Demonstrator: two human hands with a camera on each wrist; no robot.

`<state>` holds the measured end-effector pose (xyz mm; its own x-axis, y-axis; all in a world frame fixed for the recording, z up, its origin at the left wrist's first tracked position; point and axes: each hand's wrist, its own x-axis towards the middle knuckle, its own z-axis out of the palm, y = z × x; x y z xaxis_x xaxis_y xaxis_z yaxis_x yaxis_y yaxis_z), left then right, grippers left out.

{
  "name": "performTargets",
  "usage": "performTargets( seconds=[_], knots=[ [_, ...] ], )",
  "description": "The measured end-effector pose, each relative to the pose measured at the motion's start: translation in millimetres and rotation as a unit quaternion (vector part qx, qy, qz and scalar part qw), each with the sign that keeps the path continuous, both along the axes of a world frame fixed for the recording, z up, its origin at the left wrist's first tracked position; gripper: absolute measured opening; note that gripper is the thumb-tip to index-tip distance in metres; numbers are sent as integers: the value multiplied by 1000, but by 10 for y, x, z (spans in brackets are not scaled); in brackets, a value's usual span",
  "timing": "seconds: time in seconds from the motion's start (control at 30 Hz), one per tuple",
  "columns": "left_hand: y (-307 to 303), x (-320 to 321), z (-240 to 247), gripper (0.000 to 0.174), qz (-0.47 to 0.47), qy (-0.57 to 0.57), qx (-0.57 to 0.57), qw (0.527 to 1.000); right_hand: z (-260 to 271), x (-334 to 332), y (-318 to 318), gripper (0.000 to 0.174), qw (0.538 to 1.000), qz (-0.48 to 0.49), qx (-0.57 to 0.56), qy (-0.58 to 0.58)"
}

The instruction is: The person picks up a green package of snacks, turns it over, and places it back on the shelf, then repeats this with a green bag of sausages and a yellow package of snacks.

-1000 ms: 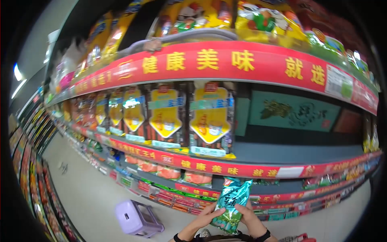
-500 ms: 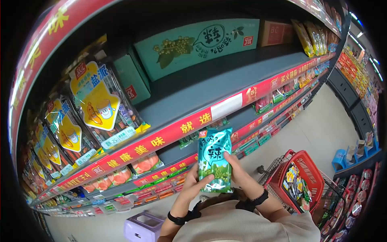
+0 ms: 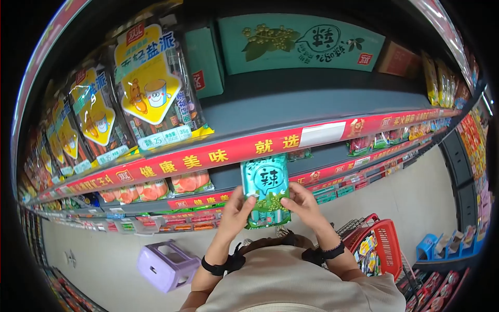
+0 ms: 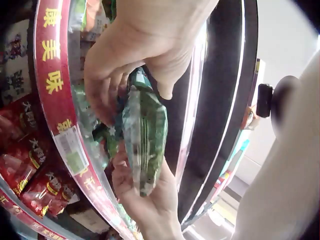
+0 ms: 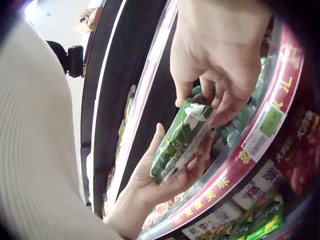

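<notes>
A teal and green snack packet (image 3: 266, 190) with large dark lettering is held upright in front of the person's chest, just below a shelf edge. The left hand (image 3: 236, 212) grips its left side, thumb on the front. On the opposite side the right hand (image 3: 303, 207) pinches it, thumb likewise on the front and fingers behind. From the left wrist, the packet's green lower end (image 4: 145, 140) shows between both hands. The right wrist view shows a white leaf print on the green packet (image 5: 182, 135), partly covered by fingers.
Bagged snacks with yellow labels (image 3: 150, 88) stand on the left of the shelf, beside a teal carton (image 3: 306, 44). Behind the person's right arm is a red basket (image 3: 387, 244) in a cart. A purple stool (image 3: 166, 265) stands on the floor at left.
The head view has swung right, bringing the cart and basket in. Both hands still hold the packet, which now stands straighter, with the right thumb lower on its front.
</notes>
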<state>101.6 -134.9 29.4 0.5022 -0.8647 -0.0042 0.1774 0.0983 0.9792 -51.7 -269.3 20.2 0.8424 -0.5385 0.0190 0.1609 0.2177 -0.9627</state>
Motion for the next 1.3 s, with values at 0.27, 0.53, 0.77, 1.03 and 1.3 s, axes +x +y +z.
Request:
performTargets(
  seconds=[0.27, 0.53, 0.77, 1.03, 1.3],
  knots=[
    [407, 218, -61, 39, 139, 94, -65, 984, 97, 425, -384, 30, 936, -96, -338, -6],
    [801, 48, -136, 43, 231, 136, -137, 954, 41, 1038, -490, 56, 741, -291, -586, 152],
    [1231, -38, -204, 44, 259, 136, -151, 944, -33, 1166, -473, 69, 887, -229, -388, 106],
    [1629, 36, -227, 46, 238, 162, -136, 948, -115, 1364, -164, 59, 951, -86, -298, 21],
    [1795, 64, -447, 48, 210, 177, -96, 957, -206, 1501, -143, 74, 984, -25, -178, 6]
  ],
)
